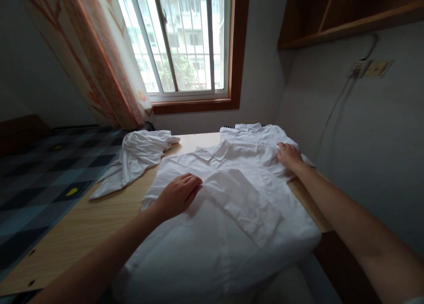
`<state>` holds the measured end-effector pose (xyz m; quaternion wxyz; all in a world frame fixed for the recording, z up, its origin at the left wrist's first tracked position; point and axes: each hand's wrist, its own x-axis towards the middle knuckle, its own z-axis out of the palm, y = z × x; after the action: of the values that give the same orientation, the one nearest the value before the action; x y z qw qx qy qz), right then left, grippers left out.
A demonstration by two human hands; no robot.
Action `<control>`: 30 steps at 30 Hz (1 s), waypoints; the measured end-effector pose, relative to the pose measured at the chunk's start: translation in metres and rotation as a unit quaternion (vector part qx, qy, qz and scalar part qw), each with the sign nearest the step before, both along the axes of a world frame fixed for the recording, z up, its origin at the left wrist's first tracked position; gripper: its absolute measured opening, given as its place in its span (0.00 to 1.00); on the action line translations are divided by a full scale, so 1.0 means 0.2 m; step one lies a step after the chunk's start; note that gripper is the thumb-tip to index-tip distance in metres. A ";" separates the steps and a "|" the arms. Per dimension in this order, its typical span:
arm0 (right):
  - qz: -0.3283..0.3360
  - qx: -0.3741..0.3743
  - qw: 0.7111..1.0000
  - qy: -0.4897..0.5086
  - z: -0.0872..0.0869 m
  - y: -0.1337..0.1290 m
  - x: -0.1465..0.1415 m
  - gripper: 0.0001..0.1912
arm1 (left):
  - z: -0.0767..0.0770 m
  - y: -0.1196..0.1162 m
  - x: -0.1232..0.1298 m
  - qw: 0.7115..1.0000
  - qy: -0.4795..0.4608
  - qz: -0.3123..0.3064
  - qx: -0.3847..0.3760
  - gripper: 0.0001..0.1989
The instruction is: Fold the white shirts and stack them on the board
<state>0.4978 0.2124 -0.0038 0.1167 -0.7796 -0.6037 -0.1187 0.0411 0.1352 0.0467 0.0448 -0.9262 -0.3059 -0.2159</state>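
- Nearest you lay the lower front of the shirt (218,255), spread on the table (76,226) with its collar (213,151) toward the window (192,70). It covered the table's near edge; leaning on that part could well have dragged the whole spread askew.
- At far left stood the bed (36,207), right beside the table.
- Next came the white bundle (142,147), rumpled on the table's far left corner, one tail trailing toward you. A wide swing of your left arm might have caught that tail and pulled it down.
- Your left hand (179,195) was narrow, fingertips closed together, apparently pinching the sleeve (241,204) at its upper edge.
- That sleeve slanted across the shirt's front, down and to the right, creased along its length. Pressed flat like that, it would likely have set wrinkles; a slack pinch could have let it slip crooked.
- Behind the shirt, to the right, lay the second shirt (266,136), close enough that the two met.
- Your right hand (289,156) rested with bent fingers where they met; whether it gripped cloth, you could not tell. Pulling there risked shifting both shirts together.
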 end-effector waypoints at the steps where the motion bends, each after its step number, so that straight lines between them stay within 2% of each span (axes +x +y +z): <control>1: -0.013 -0.009 1.000 -0.006 -0.01 0.00 0.03 0.23 | 0.00 0.00 -0.02 1.000 -0.001 0.002 -0.005 0.10; 5: -0.022 -0.036 0.999 0.000 -0.06 0.00 0.15 0.23 | -0.08 -0.02 -0.06 1.000 -0.014 0.022 -0.004 0.11; 10: -0.031 -0.068 0.997 0.013 -0.10 -0.05 0.31 0.27 | -0.21 -0.04 -0.08 1.000 -0.013 0.014 -0.018 0.11; 14: -0.053 -0.071 0.996 0.029 -0.12 -0.11 0.43 0.27 | -0.23 -0.02 -0.08 0.999 -0.019 0.012 -0.030 0.12; 17: -0.001 -0.006 0.999 0.047 -0.08 -0.16 0.44 0.21 | -0.23 -0.01 -0.08 0.999 -0.023 0.012 -0.035 0.12; 19: 0.042 0.065 0.992 0.095 -0.01 -0.19 0.41 0.22 | -0.22 -0.02 -0.07 0.999 -0.025 0.015 -0.033 0.12; 21: 0.082 0.121 0.975 0.168 0.09 -0.24 0.34 0.23 | -0.21 -0.03 -0.07 0.999 -0.028 0.030 -0.024 0.13; 24: 0.143 0.164 0.939 0.268 0.29 -0.33 0.17 0.25 | -0.19 -0.03 -0.06 0.996 -0.053 0.069 -0.017 0.13; 26: 0.172 0.182 0.906 0.342 0.41 -0.40 0.03 0.25 | -0.16 -0.04 -0.05 0.987 -0.109 0.111 -0.043 0.13; 28: 0.207 0.165 0.861 0.434 0.51 -0.47 -0.15 0.24 | -0.12 -0.05 -0.02 0.959 -0.204 0.162 -0.115 0.12; 30: 0.272 0.093 0.824 0.488 0.58 -0.55 -0.34 0.24 | -0.07 -0.06 0.01 0.895 -0.321 0.196 -0.242 0.12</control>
<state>0.4295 0.1014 0.1118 0.4955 -0.5256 -0.6417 0.2577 0.0427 0.1233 0.0321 -0.2399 -0.7104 -0.5214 -0.4073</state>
